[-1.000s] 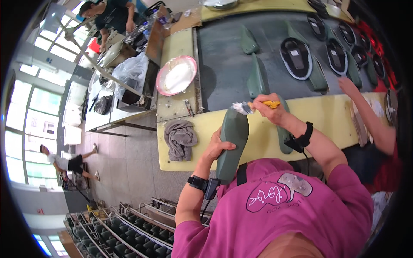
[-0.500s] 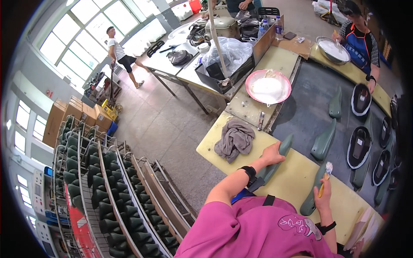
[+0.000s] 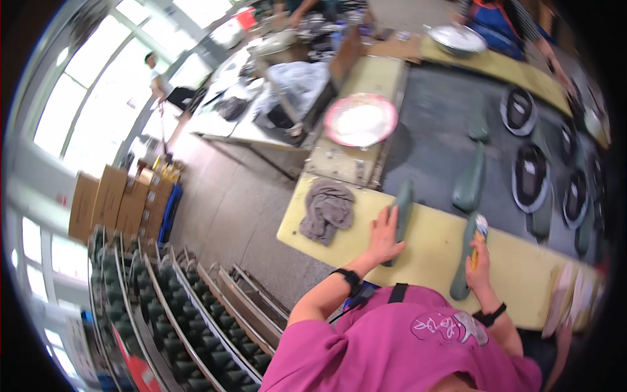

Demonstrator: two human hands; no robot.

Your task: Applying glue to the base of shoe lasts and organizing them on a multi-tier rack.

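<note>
Green shoe form now lies on the table, left hand flat beside it; right hand grips a brush.

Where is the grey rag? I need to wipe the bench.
In the head view the grey rag lies crumpled on the yellow bench, near its left end, just left of the left hand.

A shoe workshop: racks of green shoe lasts, soles along a workbench.
</note>
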